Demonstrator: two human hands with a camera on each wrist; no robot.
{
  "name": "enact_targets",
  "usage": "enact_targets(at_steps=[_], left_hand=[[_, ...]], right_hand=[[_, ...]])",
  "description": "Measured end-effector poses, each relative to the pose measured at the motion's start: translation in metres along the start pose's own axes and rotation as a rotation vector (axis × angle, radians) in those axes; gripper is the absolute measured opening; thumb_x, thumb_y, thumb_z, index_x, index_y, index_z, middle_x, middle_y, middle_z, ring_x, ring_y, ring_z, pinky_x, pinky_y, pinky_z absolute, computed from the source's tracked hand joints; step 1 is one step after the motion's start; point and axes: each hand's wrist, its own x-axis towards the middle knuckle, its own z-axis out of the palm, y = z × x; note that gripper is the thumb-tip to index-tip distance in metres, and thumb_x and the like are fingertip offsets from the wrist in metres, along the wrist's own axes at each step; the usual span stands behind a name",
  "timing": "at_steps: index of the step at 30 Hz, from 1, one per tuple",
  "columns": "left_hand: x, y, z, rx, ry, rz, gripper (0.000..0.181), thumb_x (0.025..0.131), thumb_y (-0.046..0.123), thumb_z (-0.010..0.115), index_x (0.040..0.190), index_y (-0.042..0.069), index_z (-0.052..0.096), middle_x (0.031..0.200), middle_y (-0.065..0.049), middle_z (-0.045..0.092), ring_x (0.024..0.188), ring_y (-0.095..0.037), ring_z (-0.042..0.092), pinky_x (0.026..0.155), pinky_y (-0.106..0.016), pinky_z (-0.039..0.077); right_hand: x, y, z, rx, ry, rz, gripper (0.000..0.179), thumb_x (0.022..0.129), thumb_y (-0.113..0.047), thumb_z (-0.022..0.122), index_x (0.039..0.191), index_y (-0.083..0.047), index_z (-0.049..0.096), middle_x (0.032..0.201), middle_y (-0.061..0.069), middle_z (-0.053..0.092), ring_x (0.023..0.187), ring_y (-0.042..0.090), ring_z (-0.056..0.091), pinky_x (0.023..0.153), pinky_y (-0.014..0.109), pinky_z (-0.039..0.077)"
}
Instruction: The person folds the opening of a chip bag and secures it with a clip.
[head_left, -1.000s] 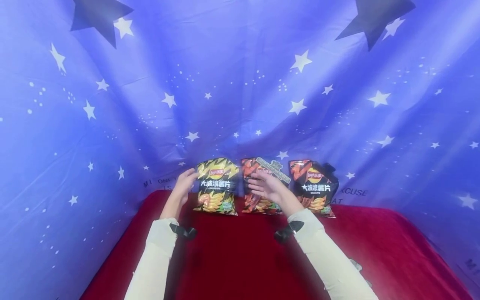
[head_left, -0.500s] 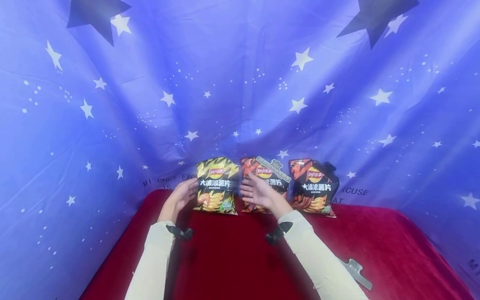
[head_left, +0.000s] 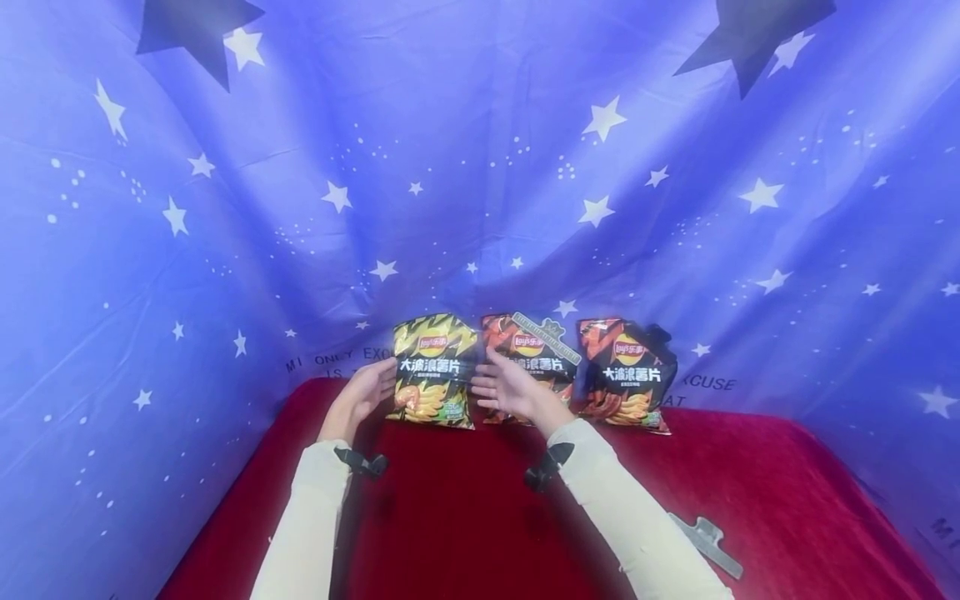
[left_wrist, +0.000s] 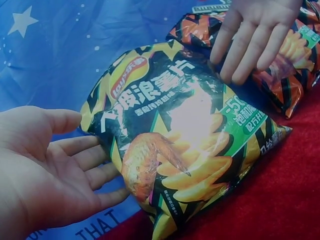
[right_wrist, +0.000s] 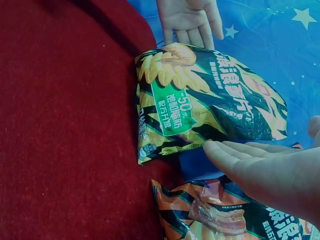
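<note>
A yellow-and-black bag of potato chips [head_left: 433,375] stands at the back of the red-covered table, with a hand on either side. My left hand [head_left: 364,390] has its fingers extended at the bag's left edge; in the left wrist view the fingertips [left_wrist: 107,172] run in behind that edge. On the other side, my right hand [head_left: 513,387] is held flat, palm facing the bag, its fingertips [right_wrist: 212,146] right by the bag's right edge. Behind the right hand is a red bag of chips [head_left: 491,329], partly covered, with a clear clip [head_left: 546,337] across its top corner.
Farther right stands another red-and-black bag of chips [head_left: 626,375] with a black clip [head_left: 658,337] at its corner. A grey clip [head_left: 708,542] lies on the red cloth [head_left: 465,517] by the right forearm. A blue star-patterned curtain [head_left: 480,167] hangs behind the table.
My right hand has moved left and slightly down, from before the middle bag toward the yellow one. The left hand has lowered a little along the yellow bag's edge. The grey clip has come into fuller view.
</note>
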Motion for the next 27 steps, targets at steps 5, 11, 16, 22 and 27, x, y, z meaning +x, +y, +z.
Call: enact_targets(at_steps=[5, 11, 16, 22, 27], left_hand=[[0.002, -0.003, 0.000, 0.023, 0.018, 0.000, 0.057, 0.110, 0.022, 0.041, 0.157, -0.007, 0.025, 0.162, -0.030, 0.028, 0.152, -0.045, 0.028, 0.126, -0.053, 0.022], [0.005, -0.004, 0.001, 0.005, 0.068, 0.025, 0.054, 0.109, 0.017, 0.043, 0.155, -0.007, 0.029, 0.158, -0.032, 0.035, 0.149, -0.045, 0.035, 0.124, -0.052, 0.028], [0.004, -0.004, 0.002, -0.006, 0.127, 0.036, 0.056, 0.105, 0.012, 0.051, 0.154, -0.008, 0.031, 0.158, -0.030, 0.037, 0.147, -0.045, 0.037, 0.122, -0.053, 0.032], [-0.002, 0.003, 0.002, 0.036, 0.200, 0.030, 0.057, 0.100, 0.013, 0.063, 0.149, -0.007, 0.042, 0.146, -0.026, 0.055, 0.134, -0.038, 0.056, 0.113, -0.049, 0.046], [-0.011, 0.017, 0.002, 0.099, 0.182, 0.054, 0.057, 0.100, 0.016, 0.065, 0.148, -0.007, 0.045, 0.144, -0.024, 0.058, 0.127, -0.034, 0.061, 0.103, -0.042, 0.055]], right_hand=[[0.003, 0.006, -0.002, -0.004, -0.005, -0.016, 0.080, 0.109, -0.052, 0.022, 0.159, 0.008, 0.004, 0.166, 0.033, 0.008, 0.156, 0.045, 0.013, 0.128, 0.052, 0.017], [0.004, 0.007, -0.004, -0.055, -0.047, -0.053, 0.094, 0.105, -0.062, 0.031, 0.158, 0.009, 0.003, 0.165, 0.034, 0.007, 0.155, 0.045, 0.016, 0.126, 0.048, 0.027], [0.005, 0.005, 0.001, 0.004, -0.005, -0.038, 0.085, 0.108, -0.055, 0.027, 0.158, 0.010, 0.005, 0.165, 0.035, 0.009, 0.155, 0.045, 0.015, 0.127, 0.048, 0.022], [-0.001, 0.000, 0.003, 0.136, 0.009, -0.029, 0.079, 0.110, -0.048, 0.027, 0.157, 0.012, 0.007, 0.163, 0.037, 0.013, 0.155, 0.046, 0.017, 0.128, 0.048, 0.018], [-0.010, -0.005, 0.003, 0.209, -0.033, -0.040, 0.079, 0.110, -0.047, 0.027, 0.157, 0.011, 0.003, 0.166, 0.032, 0.008, 0.156, 0.044, 0.015, 0.129, 0.046, 0.017]])
